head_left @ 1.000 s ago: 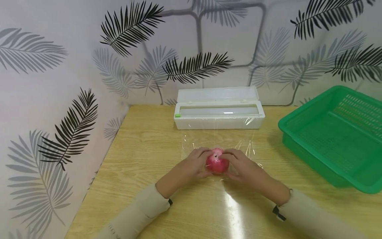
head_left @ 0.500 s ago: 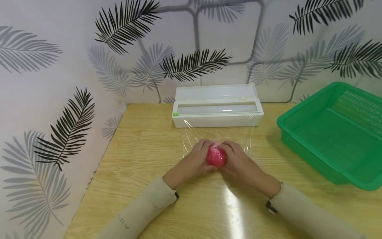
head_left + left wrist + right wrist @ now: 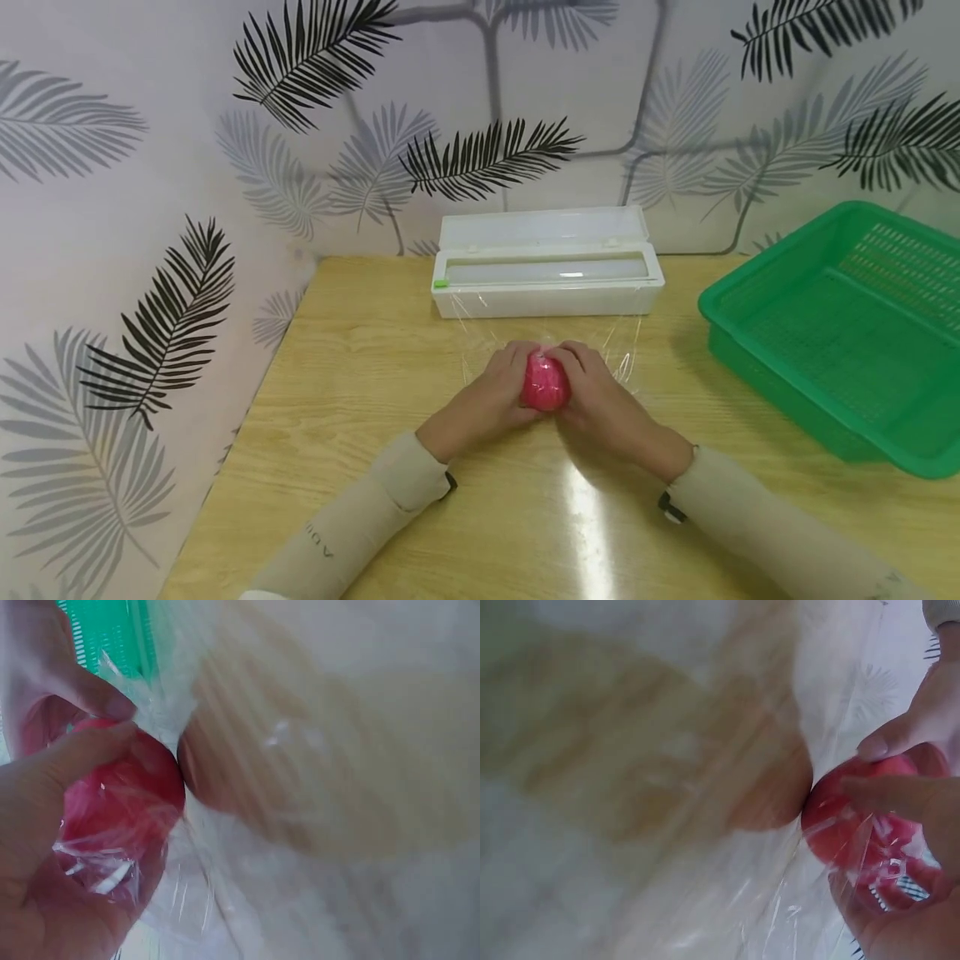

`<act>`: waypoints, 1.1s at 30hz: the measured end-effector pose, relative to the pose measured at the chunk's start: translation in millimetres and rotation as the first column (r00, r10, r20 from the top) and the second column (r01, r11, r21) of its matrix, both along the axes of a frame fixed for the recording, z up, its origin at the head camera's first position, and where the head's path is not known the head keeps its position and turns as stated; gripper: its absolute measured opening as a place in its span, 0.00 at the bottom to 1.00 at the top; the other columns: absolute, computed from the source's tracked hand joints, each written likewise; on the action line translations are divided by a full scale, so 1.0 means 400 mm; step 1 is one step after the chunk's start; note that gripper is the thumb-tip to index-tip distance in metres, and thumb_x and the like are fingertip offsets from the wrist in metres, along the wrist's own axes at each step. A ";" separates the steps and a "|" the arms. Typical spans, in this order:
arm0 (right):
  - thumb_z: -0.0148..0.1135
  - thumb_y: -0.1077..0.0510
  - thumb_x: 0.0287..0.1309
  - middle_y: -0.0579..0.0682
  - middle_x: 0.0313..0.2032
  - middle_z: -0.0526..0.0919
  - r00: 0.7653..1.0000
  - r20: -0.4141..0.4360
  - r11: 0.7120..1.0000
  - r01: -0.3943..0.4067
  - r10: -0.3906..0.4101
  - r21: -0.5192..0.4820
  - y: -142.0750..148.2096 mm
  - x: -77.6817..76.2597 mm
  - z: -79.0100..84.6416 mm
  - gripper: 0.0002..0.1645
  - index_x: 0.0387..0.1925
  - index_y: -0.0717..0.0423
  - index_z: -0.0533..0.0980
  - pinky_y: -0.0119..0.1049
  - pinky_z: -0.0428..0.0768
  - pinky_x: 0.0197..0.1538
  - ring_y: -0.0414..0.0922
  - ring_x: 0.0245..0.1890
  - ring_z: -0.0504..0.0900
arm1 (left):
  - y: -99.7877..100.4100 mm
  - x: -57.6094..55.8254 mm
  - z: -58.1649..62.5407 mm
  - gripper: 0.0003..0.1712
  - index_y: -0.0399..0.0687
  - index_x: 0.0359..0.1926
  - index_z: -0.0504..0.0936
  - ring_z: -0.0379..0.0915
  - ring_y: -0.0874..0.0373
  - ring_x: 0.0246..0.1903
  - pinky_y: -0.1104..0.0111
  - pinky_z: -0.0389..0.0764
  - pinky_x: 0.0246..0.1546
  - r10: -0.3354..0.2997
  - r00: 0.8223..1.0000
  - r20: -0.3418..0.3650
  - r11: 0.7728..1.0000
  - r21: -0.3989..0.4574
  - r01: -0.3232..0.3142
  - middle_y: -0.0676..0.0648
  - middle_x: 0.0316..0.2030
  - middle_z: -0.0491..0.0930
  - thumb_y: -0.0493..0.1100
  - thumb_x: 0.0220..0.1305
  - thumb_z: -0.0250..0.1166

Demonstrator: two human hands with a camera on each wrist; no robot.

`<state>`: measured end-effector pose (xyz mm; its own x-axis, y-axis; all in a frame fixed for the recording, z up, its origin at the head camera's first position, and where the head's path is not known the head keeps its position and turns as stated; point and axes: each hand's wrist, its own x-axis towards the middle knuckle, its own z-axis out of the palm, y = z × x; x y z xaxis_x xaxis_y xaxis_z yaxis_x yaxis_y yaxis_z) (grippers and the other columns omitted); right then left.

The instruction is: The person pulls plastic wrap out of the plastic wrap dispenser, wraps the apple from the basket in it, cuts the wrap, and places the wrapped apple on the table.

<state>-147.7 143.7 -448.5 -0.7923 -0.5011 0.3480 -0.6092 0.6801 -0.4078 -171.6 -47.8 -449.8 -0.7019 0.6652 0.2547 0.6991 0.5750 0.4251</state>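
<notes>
A round red fruit [image 3: 546,385], snugly covered in shiny clear cling film, sits between both hands at the table's middle. My left hand [image 3: 495,387] grips its left side and my right hand [image 3: 596,400] its right side, with fingers curled over the far side. In the left wrist view, the left thumb lies across the fruit [image 3: 120,791] and the film bunches in creases near the palm. The right wrist view has the right thumb over the fruit [image 3: 840,817] too. Cling film [image 3: 627,364] stretches from the hands back to a white dispenser box [image 3: 547,303].
The dispenser stands with its lid [image 3: 543,225] raised, a film roll inside and a green slider [image 3: 440,284] at its left end. A green plastic basket [image 3: 787,379] stands on the right of the wooden table [image 3: 360,350]. A leaf-patterned wall rises behind.
Both hands have moved slightly toward the dispenser and closer together. The fruit has rolled away from me, so its pale end with the dark spot has turned out of sight.
</notes>
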 end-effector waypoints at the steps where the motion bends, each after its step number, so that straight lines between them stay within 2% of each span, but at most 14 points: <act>1: 0.69 0.55 0.42 0.55 0.53 0.63 1.000 0.006 1.000 -0.005 0.005 -0.014 0.002 -0.004 0.000 0.40 0.57 0.58 0.60 0.43 0.70 0.52 0.49 0.53 0.62 | -0.001 -0.002 0.003 0.45 0.45 0.60 0.55 0.55 0.63 0.51 0.73 0.66 0.51 -0.006 1.000 0.018 1.000 0.010 0.006 0.52 0.52 0.59 0.55 0.46 0.67; 3: 0.70 0.54 0.41 0.53 0.53 0.63 0.999 0.035 0.999 -0.019 0.021 -0.048 0.008 -0.009 0.006 0.41 0.57 0.57 0.61 0.42 0.70 0.52 0.48 0.53 0.62 | -0.005 -0.006 0.011 0.45 0.43 0.59 0.55 0.57 0.63 0.51 0.73 0.66 0.51 -0.017 0.997 0.069 0.999 0.038 0.014 0.51 0.52 0.60 0.54 0.45 0.68; 6: 0.71 0.56 0.38 0.50 0.53 0.64 0.988 0.138 0.988 -0.048 0.068 -0.147 0.014 -0.015 0.020 0.45 0.59 0.56 0.59 0.38 0.73 0.49 0.45 0.52 0.64 | -0.017 -0.006 0.022 0.47 0.44 0.59 0.54 0.60 0.63 0.50 0.73 0.68 0.50 -0.010 0.983 0.183 0.995 0.104 -0.009 0.50 0.52 0.62 0.52 0.43 0.70; 10: 0.71 0.55 0.40 0.47 0.53 0.65 0.960 0.253 0.962 -0.047 0.118 -0.268 0.023 -0.018 0.046 0.46 0.60 0.54 0.57 0.35 0.76 0.44 0.43 0.49 0.68 | -0.031 -0.007 0.040 0.48 0.49 0.59 0.52 0.67 0.62 0.47 0.74 0.72 0.44 -0.011 0.941 0.338 0.977 0.202 -0.061 0.51 0.51 0.63 0.52 0.41 0.71; 13: 0.70 0.48 0.40 0.44 0.52 0.66 0.955 0.273 0.953 -0.031 0.118 -0.302 0.030 -0.020 0.062 0.45 0.59 0.51 0.58 0.37 0.76 0.44 0.42 0.48 0.69 | -0.036 -0.010 0.053 0.49 0.50 0.59 0.51 0.69 0.60 0.44 0.75 0.75 0.39 -0.038 0.915 0.401 0.962 0.264 -0.075 0.51 0.51 0.64 0.55 0.41 0.70; 15: 0.69 0.44 0.39 0.42 0.51 0.67 0.957 0.271 0.948 -0.016 0.107 -0.317 0.034 -0.021 0.070 0.44 0.57 0.48 0.58 0.36 0.76 0.45 0.40 0.48 0.69 | -0.036 -0.014 0.061 0.47 0.52 0.58 0.52 0.70 0.59 0.43 0.72 0.76 0.37 -0.061 0.908 0.415 0.951 0.301 -0.074 0.51 0.50 0.65 0.56 0.41 0.70; 18: 0.68 0.42 0.39 0.39 0.51 0.67 0.958 0.269 0.938 0.005 0.094 -0.346 0.037 -0.023 0.079 0.42 0.56 0.45 0.59 0.35 0.75 0.45 0.38 0.48 0.69 | -0.036 -0.018 0.072 0.46 0.54 0.58 0.54 0.69 0.59 0.42 0.69 0.78 0.37 -0.073 0.908 0.413 0.938 0.338 -0.078 0.53 0.50 0.65 0.57 0.42 0.69; 24: 0.67 0.43 0.42 0.39 0.51 0.68 0.961 0.256 0.927 0.003 0.100 -0.375 0.037 -0.025 0.093 0.40 0.56 0.45 0.60 0.36 0.75 0.45 0.39 0.48 0.68 | -0.031 -0.019 0.090 0.44 0.56 0.57 0.55 0.69 0.61 0.40 0.71 0.77 0.35 -0.015 0.923 0.384 0.940 0.321 -0.118 0.56 0.48 0.66 0.60 0.42 0.68; 28: 0.66 0.48 0.45 0.44 0.51 0.68 0.961 0.247 0.919 -0.018 0.124 -0.395 0.027 -0.017 0.123 0.39 0.58 0.50 0.60 0.39 0.76 0.43 0.42 0.49 0.68 | -0.028 -0.020 0.094 0.44 0.56 0.56 0.56 0.66 0.63 0.41 0.71 0.76 0.34 0.032 0.931 0.363 0.938 0.311 -0.153 0.58 0.47 0.66 0.66 0.41 0.65; 33: 0.66 0.55 0.47 0.50 0.50 0.70 0.948 0.286 0.896 0.005 0.137 -0.444 0.016 0.000 0.174 0.36 0.57 0.58 0.61 0.42 0.75 0.43 0.46 0.47 0.69 | -0.024 -0.025 0.097 0.42 0.56 0.56 0.57 0.67 0.62 0.39 0.70 0.76 0.33 0.053 0.935 0.352 0.932 0.318 -0.172 0.58 0.47 0.66 0.66 0.44 0.62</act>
<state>-147.6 150.1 -378.7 -0.8641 -0.4107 0.2909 -0.4452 0.3542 -0.8224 -181.6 -57.3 -411.1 -0.8498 0.4921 0.1888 0.4222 0.4212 0.8027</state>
